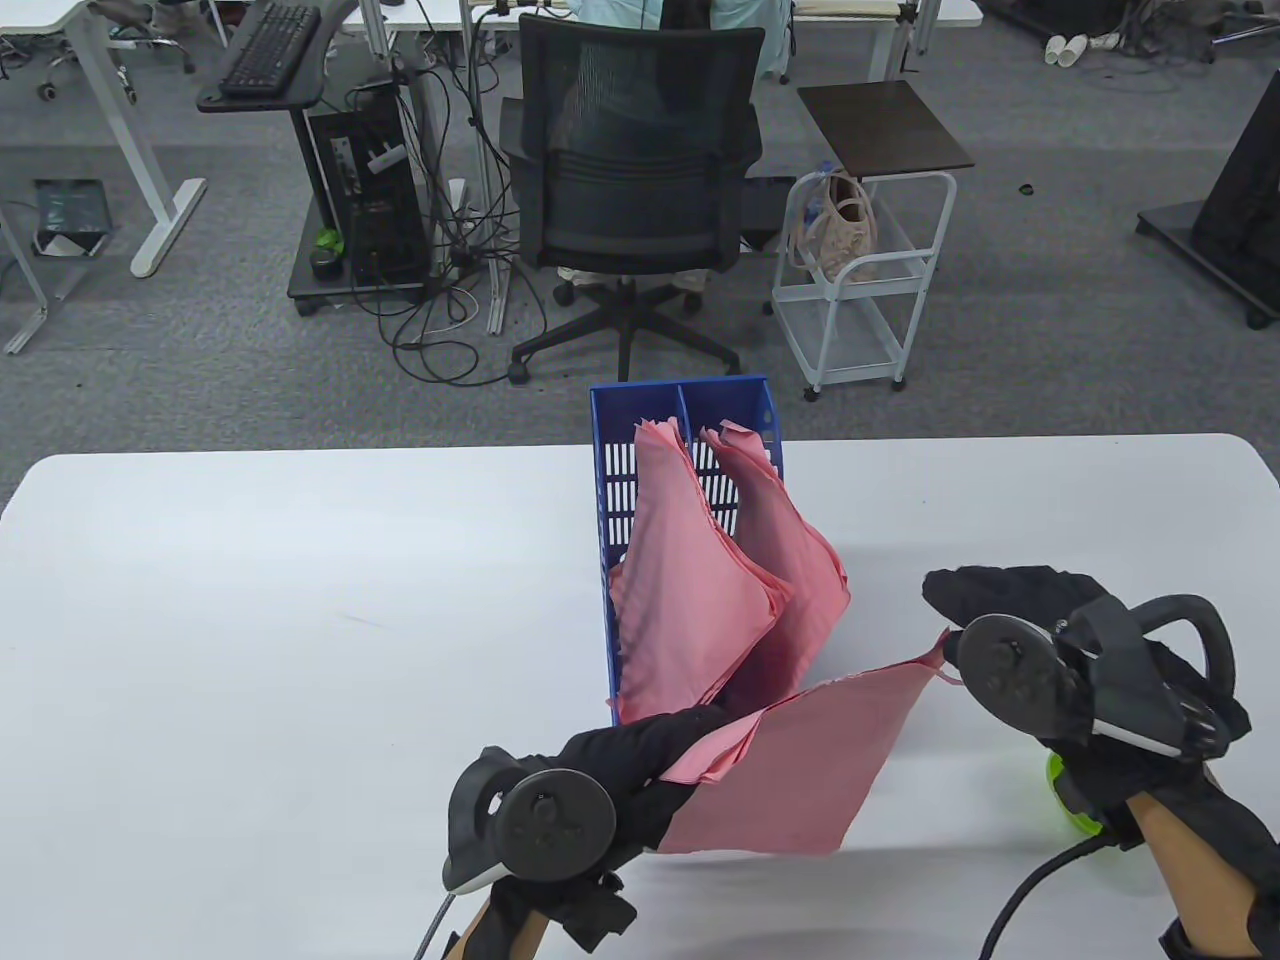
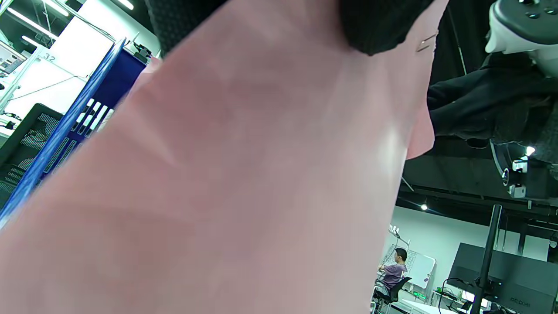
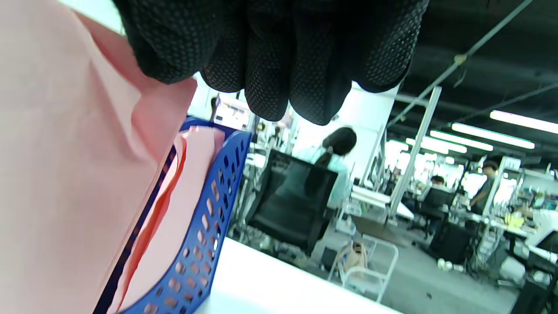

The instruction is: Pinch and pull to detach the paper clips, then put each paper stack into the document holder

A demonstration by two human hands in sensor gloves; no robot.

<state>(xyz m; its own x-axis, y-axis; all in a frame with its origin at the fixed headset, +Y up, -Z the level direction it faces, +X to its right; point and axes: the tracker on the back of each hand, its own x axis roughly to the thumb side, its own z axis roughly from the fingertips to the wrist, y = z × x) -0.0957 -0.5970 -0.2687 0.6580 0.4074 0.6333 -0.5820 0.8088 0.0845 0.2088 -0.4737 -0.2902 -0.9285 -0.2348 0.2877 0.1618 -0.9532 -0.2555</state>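
A blue document holder (image 1: 603,500) stands at the table's middle with pink paper stacks (image 1: 690,600) leaning in both slots. In front of it my left hand (image 1: 690,735) grips the left corner of another pink paper stack (image 1: 810,770), held just above the table. A metal paper clip (image 2: 426,42) sits on its far right corner. My right hand (image 1: 965,600) is at that corner with curled fingers (image 3: 279,56); the paper's raised edge (image 3: 165,109) lies against them. The tracker hides the contact in the table view.
A green object (image 1: 1062,795) lies on the table under my right wrist. Beyond the far edge stand a black office chair (image 1: 630,180) and a white trolley (image 1: 860,290). White tabletop (image 1: 250,620) spreads to the left of the holder.
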